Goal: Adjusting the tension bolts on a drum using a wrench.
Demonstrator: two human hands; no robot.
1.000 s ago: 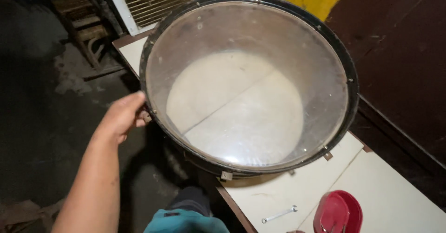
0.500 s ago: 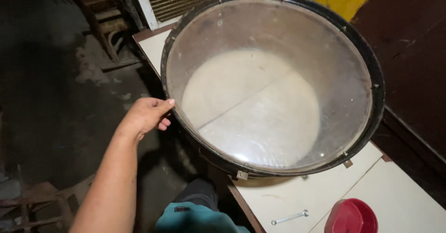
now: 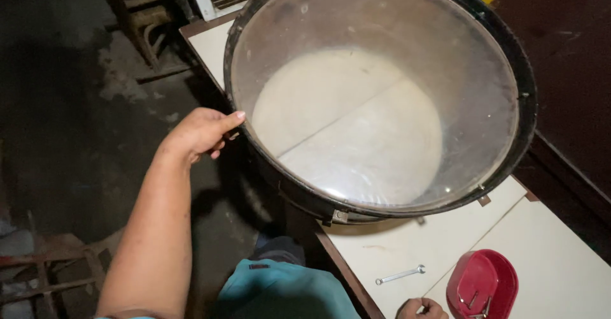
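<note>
At the bottom edge, the right hand point(image 3: 421, 307) is resting on the white table point(image 3: 560, 274) with its fingers curled under; only the knuckles are showing, so I cannot tell whether it is gripping anything. Just beside it, a small silver wrench point(image 3: 400, 274) is lying flat on the table, and a red oval dish point(image 3: 482, 285) with bits of metal hardware in it is sitting to the right of that. A knee in teal cloth point(image 3: 280, 290) is showing below the table edge.

Farther out, the left hand point(image 3: 202, 131) is reaching forward, fingers together and extended, thumb tip touching the black rim of the large drum point(image 3: 382, 96); it is pressing against the hoop, not wrapped around it. The drum is standing tilted on the table, its clear head facing the camera, with the pale table surface showing through.

Compared with 0.5 s ago, the drum is sitting higher and farther right in view, the hand is keeping its place on the rim, and the right hand is newly appearing.

Beyond, a dark floor point(image 3: 76, 102) and a wooden chair point(image 3: 143, 23) are standing to the left.
</note>
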